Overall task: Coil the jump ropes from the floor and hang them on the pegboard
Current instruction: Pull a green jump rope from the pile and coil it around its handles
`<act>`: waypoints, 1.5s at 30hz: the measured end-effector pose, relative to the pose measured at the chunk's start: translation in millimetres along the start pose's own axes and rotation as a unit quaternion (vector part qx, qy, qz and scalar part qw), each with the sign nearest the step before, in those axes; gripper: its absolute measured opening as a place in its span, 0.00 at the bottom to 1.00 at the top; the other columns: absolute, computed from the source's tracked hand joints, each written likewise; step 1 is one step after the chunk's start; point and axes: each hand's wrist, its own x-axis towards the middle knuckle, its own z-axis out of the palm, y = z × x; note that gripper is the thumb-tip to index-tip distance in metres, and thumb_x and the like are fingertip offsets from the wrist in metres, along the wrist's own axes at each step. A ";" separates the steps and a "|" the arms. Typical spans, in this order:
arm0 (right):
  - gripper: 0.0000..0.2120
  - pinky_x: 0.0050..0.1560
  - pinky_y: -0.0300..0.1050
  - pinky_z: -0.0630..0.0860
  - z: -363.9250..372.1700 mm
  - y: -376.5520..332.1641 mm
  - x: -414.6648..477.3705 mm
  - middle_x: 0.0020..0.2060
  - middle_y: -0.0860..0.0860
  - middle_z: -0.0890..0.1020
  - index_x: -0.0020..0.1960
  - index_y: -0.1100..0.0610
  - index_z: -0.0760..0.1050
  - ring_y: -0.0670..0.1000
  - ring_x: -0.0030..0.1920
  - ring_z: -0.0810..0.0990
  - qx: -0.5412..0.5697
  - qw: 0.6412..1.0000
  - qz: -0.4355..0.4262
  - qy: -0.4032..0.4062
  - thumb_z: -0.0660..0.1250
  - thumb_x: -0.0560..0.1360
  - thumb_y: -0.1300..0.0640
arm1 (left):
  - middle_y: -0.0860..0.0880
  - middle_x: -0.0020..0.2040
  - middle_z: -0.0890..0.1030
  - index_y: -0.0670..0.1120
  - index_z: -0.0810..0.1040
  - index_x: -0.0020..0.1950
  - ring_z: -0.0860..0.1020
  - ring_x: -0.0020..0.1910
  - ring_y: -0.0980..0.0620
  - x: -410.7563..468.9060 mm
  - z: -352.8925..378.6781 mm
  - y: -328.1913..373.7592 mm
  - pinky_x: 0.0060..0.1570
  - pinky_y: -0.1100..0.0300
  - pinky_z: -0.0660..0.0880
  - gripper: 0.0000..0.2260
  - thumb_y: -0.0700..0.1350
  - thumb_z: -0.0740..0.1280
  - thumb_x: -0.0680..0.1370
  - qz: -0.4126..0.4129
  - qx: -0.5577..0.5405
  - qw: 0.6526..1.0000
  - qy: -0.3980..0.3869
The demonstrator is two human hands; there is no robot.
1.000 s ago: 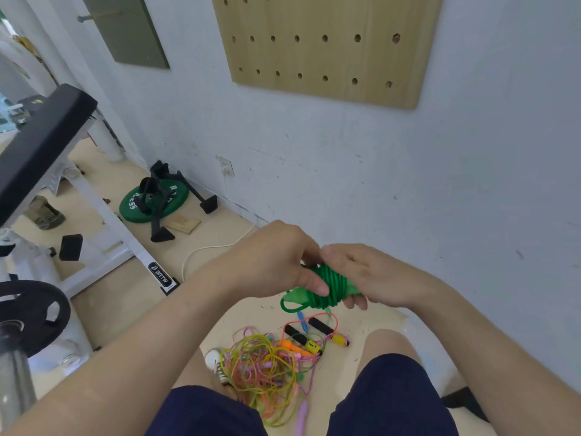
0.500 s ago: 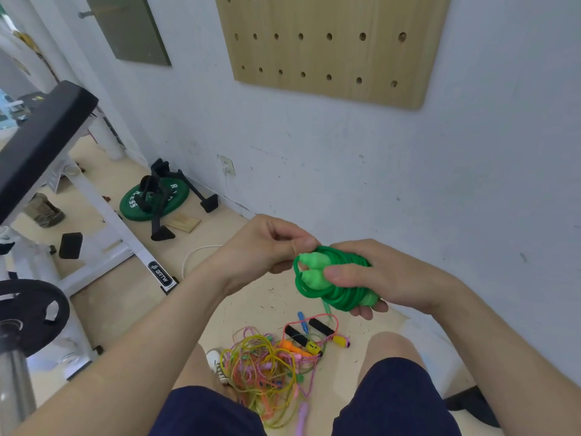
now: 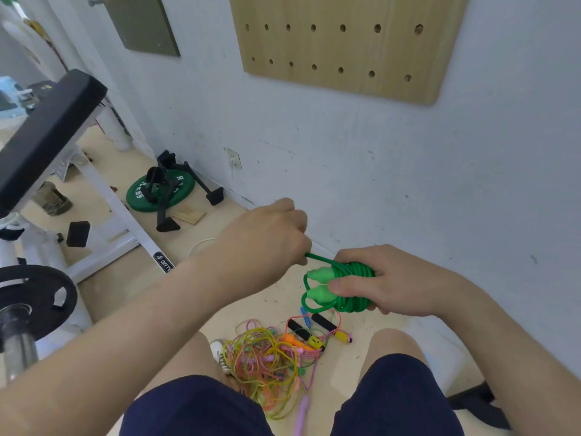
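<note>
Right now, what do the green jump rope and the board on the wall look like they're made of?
The green jump rope looks like plastic or rubber: smooth, slightly glossy cord, paler matte handles. The pegboard looks like pale wood, unpainted, matte, with visible grain; possibly a veneer.

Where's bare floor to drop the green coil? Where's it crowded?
Free: floor between the white bench rail and the left hand, bar a white cable; a smaller patch under the green coil, bordered by wall and rope tangle. Crowded: between the knees, where the tangle and loose handles lie, and around the green weight plate.
</note>
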 end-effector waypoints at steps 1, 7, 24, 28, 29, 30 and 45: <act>0.10 0.33 0.45 0.72 -1.6 0.1 0.6 0.30 0.43 0.77 0.39 0.45 0.74 0.44 0.27 0.73 -0.017 1.000 0.004 0.007 0.66 0.76 0.42 | 0.48 0.47 0.78 0.48 0.81 0.51 0.77 0.49 0.45 4.0 -7.6 0.5 0.39 0.58 0.68 0.09 0.51 0.64 0.80 -0.016 0.007 0.998 -0.059; 0.09 0.30 0.44 0.74 -6.8 1.7 0.1 0.34 0.49 0.80 0.42 0.44 0.78 0.49 0.31 0.78 0.053 0.999 0.000 0.011 0.65 0.73 0.40 | 0.51 0.32 0.82 0.48 0.83 0.42 0.76 0.28 0.60 2.2 -35.2 -8.2 0.34 0.62 0.74 0.07 0.50 0.71 0.75 -0.200 -0.447 0.870 -0.062; 0.14 0.27 0.37 0.70 7.3 8.0 -0.8 0.34 0.48 0.81 0.44 0.50 0.76 0.46 0.27 0.79 0.043 0.988 0.064 0.134 0.64 0.76 0.40 | 0.51 0.35 0.79 0.46 0.78 0.43 0.78 0.38 0.50 22.9 -4.3 29.3 0.42 0.52 0.74 0.08 0.50 0.70 0.76 -0.295 -0.336 0.886 0.120; 0.18 0.34 0.47 0.76 13.4 12.1 -0.3 0.35 0.53 0.82 0.43 0.52 0.75 0.50 0.28 0.80 0.023 0.984 0.093 0.149 0.63 0.75 0.37 | 0.54 0.32 0.80 0.48 0.79 0.40 0.79 0.35 0.55 20.9 0.6 26.7 0.40 0.55 0.77 0.05 0.46 0.74 0.71 -0.332 -0.414 0.846 0.056; 0.18 0.34 0.48 0.77 14.7 12.6 -0.2 0.35 0.54 0.83 0.43 0.51 0.75 0.51 0.28 0.80 0.022 0.983 0.099 0.152 0.63 0.75 0.36 | 0.54 0.33 0.81 0.50 0.79 0.39 0.80 0.35 0.56 20.1 0.7 25.0 0.39 0.57 0.78 0.05 0.45 0.75 0.70 -0.339 -0.435 0.833 0.041; 0.18 0.35 0.49 0.77 15.8 12.4 -0.1 0.35 0.54 0.83 0.43 0.51 0.75 0.52 0.29 0.80 0.020 0.982 0.104 0.154 0.63 0.75 0.36 | 0.54 0.35 0.82 0.51 0.79 0.39 0.81 0.35 0.57 19.3 0.7 23.2 0.39 0.58 0.78 0.06 0.44 0.75 0.69 -0.344 -0.452 0.822 0.028; 0.18 0.31 0.46 0.75 19.5 14.4 0.3 0.35 0.53 0.83 0.46 0.51 0.77 0.49 0.27 0.79 0.033 0.977 0.118 0.175 0.62 0.73 0.36 | 0.58 0.30 0.79 0.56 0.77 0.35 0.77 0.31 0.63 22.0 4.7 27.0 0.34 0.70 0.72 0.11 0.44 0.77 0.68 -0.345 -0.481 0.800 0.096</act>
